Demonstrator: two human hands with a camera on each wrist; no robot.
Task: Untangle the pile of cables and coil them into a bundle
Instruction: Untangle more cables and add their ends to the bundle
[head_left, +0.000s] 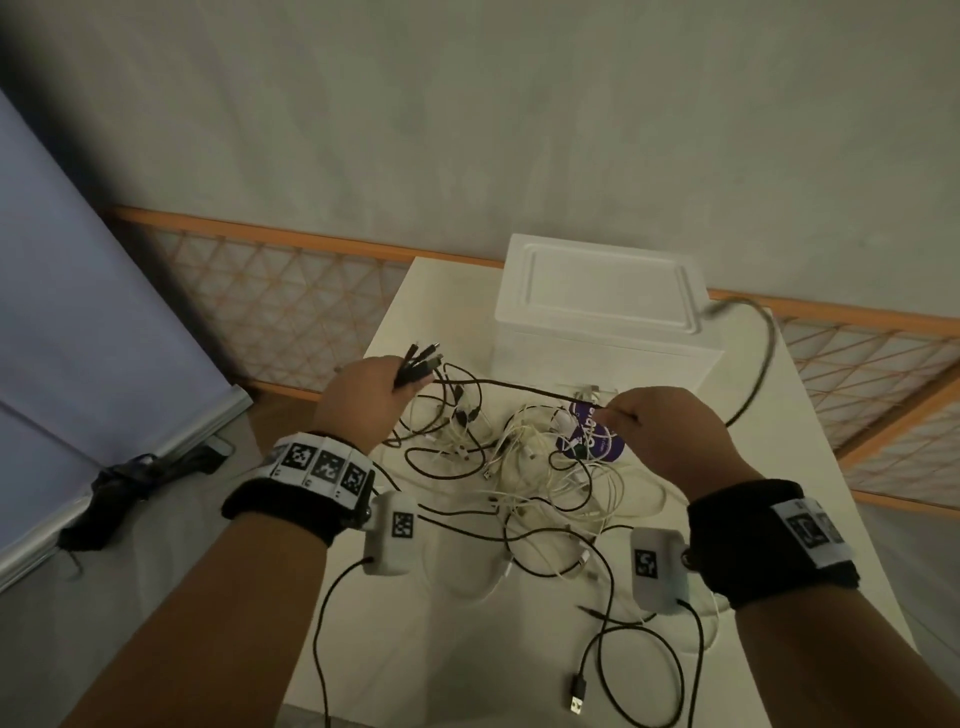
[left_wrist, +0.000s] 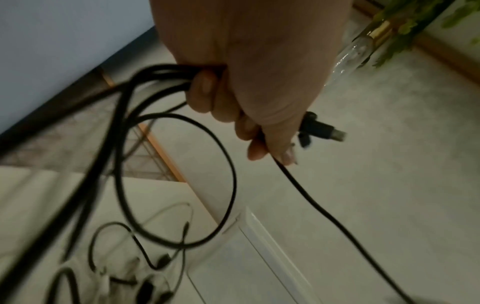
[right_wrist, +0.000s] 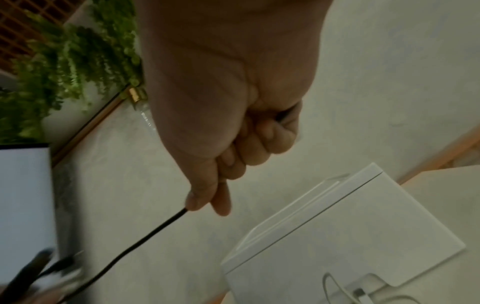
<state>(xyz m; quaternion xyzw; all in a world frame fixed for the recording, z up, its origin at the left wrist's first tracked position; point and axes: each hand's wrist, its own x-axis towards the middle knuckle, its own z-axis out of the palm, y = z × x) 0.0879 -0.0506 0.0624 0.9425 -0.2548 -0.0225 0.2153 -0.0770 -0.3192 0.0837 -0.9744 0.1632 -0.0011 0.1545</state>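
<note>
Head camera view, looking down: two bare hands work above a pale table strewn with a loose pile of cables, black and white strands looped over one another. Using the white box at the table's far edge as landmark, the pile lies just in front of it. To the box's front left, the left hand is curled round a bunch of black cable ends, their plugs fanning out past the fingers. To the box's front right, the right hand pinches a single black cable between thumb and forefinger; that strand stretches taut across to the left hand. A purple packet lies under the pile, nearer the box.
</note>
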